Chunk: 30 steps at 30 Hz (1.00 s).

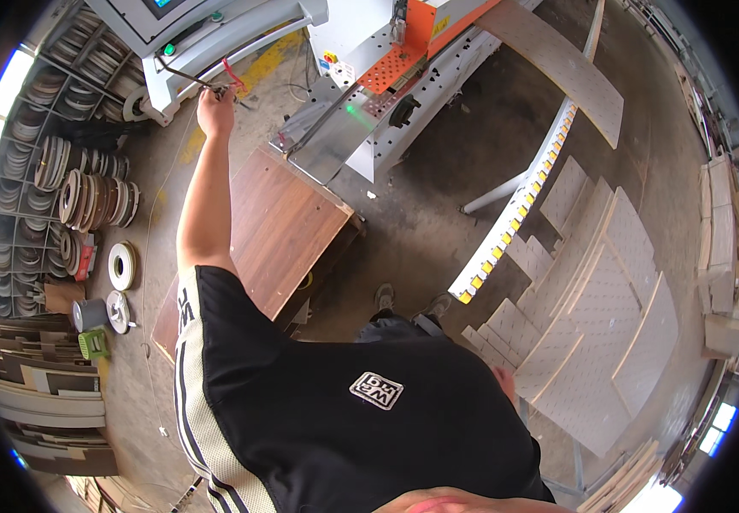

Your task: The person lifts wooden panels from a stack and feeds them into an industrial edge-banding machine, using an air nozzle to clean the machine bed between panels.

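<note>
My left arm stretches far forward and my left hand (214, 106) is closed in a fist at the foot of a white control cabinet (183, 53). It grips a thin dark cable (190, 79) that runs down from the cabinet; a small red piece (232, 73) sticks out just above the fingers. Only a bit of my right arm (506, 382) shows beside my black shirt, and the right hand itself is hidden. A stack of dark brown wood-grain panels (277, 232) lies below the outstretched arm.
A white and orange woodworking machine (369, 94) stands ahead. A roller rail with yellow wheels (515, 214) curves off to the right, beside stacked pale panels (600, 325). Shelves on the left hold several rolls of edge tape (79, 192); loose rolls (120, 265) lie on the concrete floor.
</note>
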{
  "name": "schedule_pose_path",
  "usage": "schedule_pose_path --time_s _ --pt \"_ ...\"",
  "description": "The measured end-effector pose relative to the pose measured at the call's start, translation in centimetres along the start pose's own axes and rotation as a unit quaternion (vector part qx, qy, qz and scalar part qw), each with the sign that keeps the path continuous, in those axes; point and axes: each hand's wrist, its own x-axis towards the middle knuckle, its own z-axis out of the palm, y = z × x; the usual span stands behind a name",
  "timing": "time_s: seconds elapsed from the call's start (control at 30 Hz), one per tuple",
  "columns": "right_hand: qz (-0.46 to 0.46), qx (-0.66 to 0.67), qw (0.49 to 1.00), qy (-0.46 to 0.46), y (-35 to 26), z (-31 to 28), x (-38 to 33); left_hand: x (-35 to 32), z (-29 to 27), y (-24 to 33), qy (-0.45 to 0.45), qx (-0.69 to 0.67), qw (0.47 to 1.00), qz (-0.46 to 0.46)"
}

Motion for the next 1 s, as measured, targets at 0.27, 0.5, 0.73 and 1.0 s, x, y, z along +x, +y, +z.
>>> schedule_pose_path --time_s 0.27,0.5,0.73,1.0 --pt "-0.092 -0.174 0.980 -0.014 13.2 4.8 -5.6 3.3 7.5 -1.1 -0.078 -0.058 0.952 -0.289" --pt "0.124 0.014 0.991 0.050 1.2 4.6 -5.6 -12.4 11.6 9.2 -0.027 -0.330 0.878 -0.345" --pt "0.138 0.142 0.975 0.098 5.9 4.2 -5.0 -36.3 10.0 33.4 -0.376 -0.479 0.773 -0.180" --pt "0.175 0.182 0.957 0.143 14.2 2.1 -4.9 -56.7 12.7 47.5 -0.735 -0.320 0.598 -0.012"
